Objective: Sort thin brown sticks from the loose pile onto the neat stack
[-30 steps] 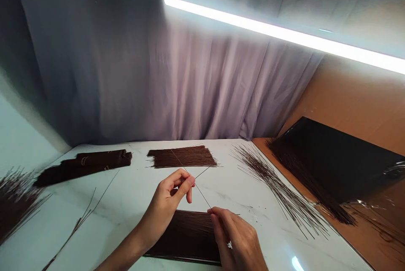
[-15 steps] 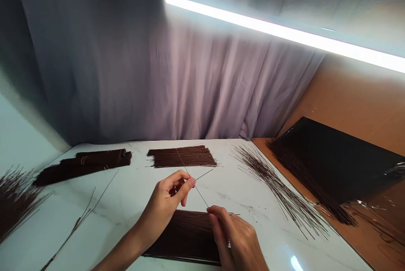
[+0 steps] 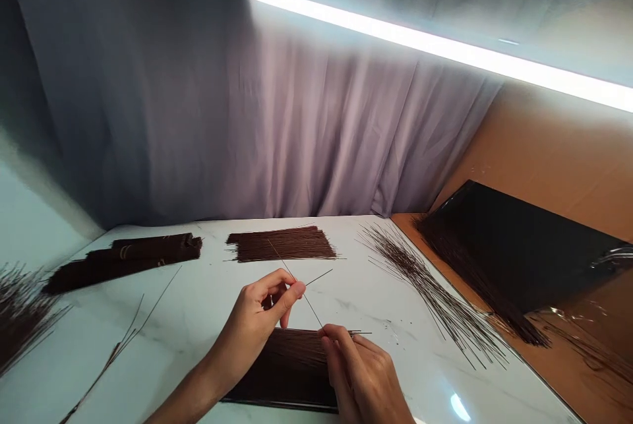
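Thumb and fingertips of my left hand (image 3: 270,299) pinch a thin dark brown strand (image 3: 312,308), stiff and wire-like. It slants from upper left down to my right hand (image 3: 363,368), whose thumb and forefinger are closed on its lower end. A second short strand end (image 3: 320,276) sticks out to the right of my left fingertips; whether it joins the first is hidden. Beneath both hands lies a dense dark brown bundle of strands (image 3: 284,378) on the white marbled table. My right hand covers its right end.
A flat bundle (image 3: 281,244) lies at the back, banded bundles (image 3: 143,249) at back left. Loose strands fan out at right (image 3: 425,275), and more stand at the left edge (image 3: 24,318). A few thin strands (image 3: 119,351) lie left. A black sheet (image 3: 514,246) rests beyond the right edge.
The view has shifted slightly. My right hand has moved a little left and down along with the strand's lower end; both hands keep their pinch.
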Demonstrator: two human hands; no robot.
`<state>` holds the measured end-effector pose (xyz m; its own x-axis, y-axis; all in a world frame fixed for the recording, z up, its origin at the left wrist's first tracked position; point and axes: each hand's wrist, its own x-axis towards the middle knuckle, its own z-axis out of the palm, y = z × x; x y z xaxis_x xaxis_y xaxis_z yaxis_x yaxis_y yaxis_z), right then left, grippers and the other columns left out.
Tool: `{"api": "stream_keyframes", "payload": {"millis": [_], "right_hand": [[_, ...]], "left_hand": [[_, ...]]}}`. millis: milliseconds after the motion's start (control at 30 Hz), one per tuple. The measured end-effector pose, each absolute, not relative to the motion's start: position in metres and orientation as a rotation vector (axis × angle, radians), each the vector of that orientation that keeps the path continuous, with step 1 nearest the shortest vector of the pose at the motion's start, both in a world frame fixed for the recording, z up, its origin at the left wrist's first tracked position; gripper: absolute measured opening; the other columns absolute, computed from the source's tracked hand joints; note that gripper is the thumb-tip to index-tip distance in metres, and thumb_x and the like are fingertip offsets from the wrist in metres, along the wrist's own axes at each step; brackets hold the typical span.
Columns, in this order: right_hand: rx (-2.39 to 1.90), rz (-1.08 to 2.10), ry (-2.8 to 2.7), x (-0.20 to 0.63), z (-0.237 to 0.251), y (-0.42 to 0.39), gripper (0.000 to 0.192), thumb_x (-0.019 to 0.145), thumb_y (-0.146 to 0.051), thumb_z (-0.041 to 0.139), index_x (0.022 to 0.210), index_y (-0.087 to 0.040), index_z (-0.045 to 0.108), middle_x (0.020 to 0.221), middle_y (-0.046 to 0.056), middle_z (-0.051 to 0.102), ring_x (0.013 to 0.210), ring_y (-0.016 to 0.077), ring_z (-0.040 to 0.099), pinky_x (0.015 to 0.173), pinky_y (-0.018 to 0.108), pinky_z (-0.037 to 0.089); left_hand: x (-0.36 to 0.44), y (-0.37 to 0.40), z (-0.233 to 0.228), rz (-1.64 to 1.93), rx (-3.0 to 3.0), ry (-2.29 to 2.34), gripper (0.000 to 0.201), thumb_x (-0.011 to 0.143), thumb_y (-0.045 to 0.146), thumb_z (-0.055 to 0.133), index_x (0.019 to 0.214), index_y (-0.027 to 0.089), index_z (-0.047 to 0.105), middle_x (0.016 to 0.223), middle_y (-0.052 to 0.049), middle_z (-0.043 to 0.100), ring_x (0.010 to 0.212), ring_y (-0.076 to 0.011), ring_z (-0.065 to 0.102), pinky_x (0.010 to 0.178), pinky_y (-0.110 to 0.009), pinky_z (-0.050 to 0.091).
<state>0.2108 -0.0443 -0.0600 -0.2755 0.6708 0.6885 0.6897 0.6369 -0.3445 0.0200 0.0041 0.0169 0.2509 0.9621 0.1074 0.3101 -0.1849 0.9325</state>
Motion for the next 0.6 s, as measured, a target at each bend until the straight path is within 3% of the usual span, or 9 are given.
{"api": "stream_keyframes", "payload": {"millis": [600], "right_hand": [[-1.078, -0.054, -1.976, 0.2079, -0.0569, -0.0439, 0.020, 0.108, -0.018, 0.034, 0.105, -0.021, 0.054, 0.064, -0.004, 0.064, 0.048, 0.0128, 0.056, 0.054, 0.024, 0.038]], "left_hand": [[0.0202, 0.0061, 0.0153, 0.935, 1.710, 1.164, 0.038, 0.101, 0.054, 0.049, 0.079, 0.023, 0.054, 0.057, 0.007, 0.044, 0.061, -0.0151, 0.040, 0.065, -0.027, 0.033]]}}
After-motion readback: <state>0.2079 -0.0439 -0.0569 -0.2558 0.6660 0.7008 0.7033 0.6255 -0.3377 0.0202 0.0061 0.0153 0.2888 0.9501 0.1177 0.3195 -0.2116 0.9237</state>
